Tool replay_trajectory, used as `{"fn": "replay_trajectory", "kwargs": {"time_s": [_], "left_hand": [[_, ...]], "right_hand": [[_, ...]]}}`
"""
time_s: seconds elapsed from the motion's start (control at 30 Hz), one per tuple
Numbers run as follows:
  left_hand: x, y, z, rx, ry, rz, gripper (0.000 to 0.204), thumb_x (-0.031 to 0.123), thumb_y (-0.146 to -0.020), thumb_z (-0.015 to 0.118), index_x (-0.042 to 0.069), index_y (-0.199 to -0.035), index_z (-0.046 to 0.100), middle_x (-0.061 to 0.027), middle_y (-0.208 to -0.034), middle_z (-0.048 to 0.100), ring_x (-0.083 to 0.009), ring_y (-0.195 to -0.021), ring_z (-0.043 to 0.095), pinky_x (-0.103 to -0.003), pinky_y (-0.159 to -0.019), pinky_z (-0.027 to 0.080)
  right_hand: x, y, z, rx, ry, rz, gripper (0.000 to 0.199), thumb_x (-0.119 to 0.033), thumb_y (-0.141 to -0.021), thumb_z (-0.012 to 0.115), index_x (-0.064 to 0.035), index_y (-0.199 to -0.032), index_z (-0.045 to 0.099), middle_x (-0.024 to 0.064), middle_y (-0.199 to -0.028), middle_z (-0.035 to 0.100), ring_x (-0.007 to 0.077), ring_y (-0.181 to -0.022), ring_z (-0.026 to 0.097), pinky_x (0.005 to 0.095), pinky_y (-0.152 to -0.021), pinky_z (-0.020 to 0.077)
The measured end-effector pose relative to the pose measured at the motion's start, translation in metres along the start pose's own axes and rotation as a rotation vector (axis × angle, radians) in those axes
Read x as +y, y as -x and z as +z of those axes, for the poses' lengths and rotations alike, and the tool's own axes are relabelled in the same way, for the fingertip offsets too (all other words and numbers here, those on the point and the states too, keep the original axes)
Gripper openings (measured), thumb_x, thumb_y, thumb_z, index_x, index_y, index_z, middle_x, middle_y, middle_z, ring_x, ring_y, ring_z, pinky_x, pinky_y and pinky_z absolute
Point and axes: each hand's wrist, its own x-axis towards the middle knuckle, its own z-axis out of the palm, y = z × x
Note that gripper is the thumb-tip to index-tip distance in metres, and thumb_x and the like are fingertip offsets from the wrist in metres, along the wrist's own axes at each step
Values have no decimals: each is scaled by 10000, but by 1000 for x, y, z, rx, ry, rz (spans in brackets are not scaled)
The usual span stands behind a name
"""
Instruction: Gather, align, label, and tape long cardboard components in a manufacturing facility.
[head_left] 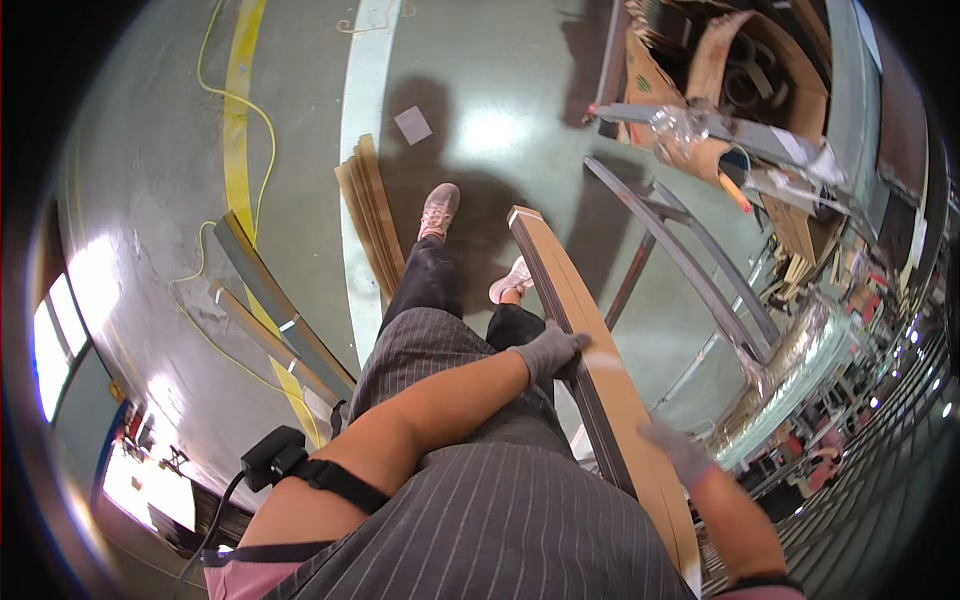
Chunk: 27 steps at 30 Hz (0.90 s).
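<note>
A long bundle of flat brown strips (590, 320) with dark side edges runs from near my feet back along my right side. A white band wraps its far end. My left hand (550, 352), in a grey glove, grips the bundle's left edge, with the fingertips partly hidden against it. At the bundle's right edge is my right hand (682, 458), also gloved in grey. Motion smears its fingers, so whether they grip the bundle does not show.
On the floor at left lie brown strips (370, 210) and banded grey and brown bundles (280, 300). A yellow cable (270, 130) winds there. To the right stand a grey metal frame (690, 250), a large cardboard box (720, 60) and a film-wrapped roll (790, 370).
</note>
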Motion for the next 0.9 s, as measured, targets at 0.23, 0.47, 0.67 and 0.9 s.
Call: {"fn": "replay_trajectory", "kwargs": {"time_s": [0.23, 0.47, 0.67, 0.9], "left_hand": [[63, 37, -54, -207, 621, 30, 446, 276, -917, 523, 48, -1287, 424, -144, -1225, 534, -299, -1056, 564, -460, -955, 437], [236, 68, -87, -74, 653, 507, 599, 510, -864, 559, 67, -1257, 466, -98, -1219, 548, -296, -1111, 531, -452, -987, 402], [418, 190, -11, -429, 538, 1044, 331, 298, -922, 525, 113, -1196, 524, -62, -1081, 599, -197, -968, 589, -345, -838, 497], [504, 228, 191, -649, 134, 1149, 365, 348, -874, 604, 91, -1131, 569, -83, -1017, 639, -231, -926, 622, -389, -819, 520]], "right_hand": [[-124, -62, 59, -20, 301, -65, 571, -313, -875, 593, -2, -1309, 390, 100, -1155, 541, 151, -1028, 515, 303, -906, 428], [-131, 136, 104, 456, 1386, -184, 756, -314, -794, 638, -179, -1436, 263, 185, -1004, 541, 377, -796, 605, 430, -742, 497], [-16, 227, 58, 983, 1554, -622, 658, -260, -726, 701, -244, -1335, 454, 101, -954, 553, 300, -741, 605, 411, -661, 515], [92, 228, -17, 1406, 965, -867, 842, -239, -541, 820, 43, -1242, 449, 170, -1039, 574, 331, -931, 572, 416, -789, 462]]}}
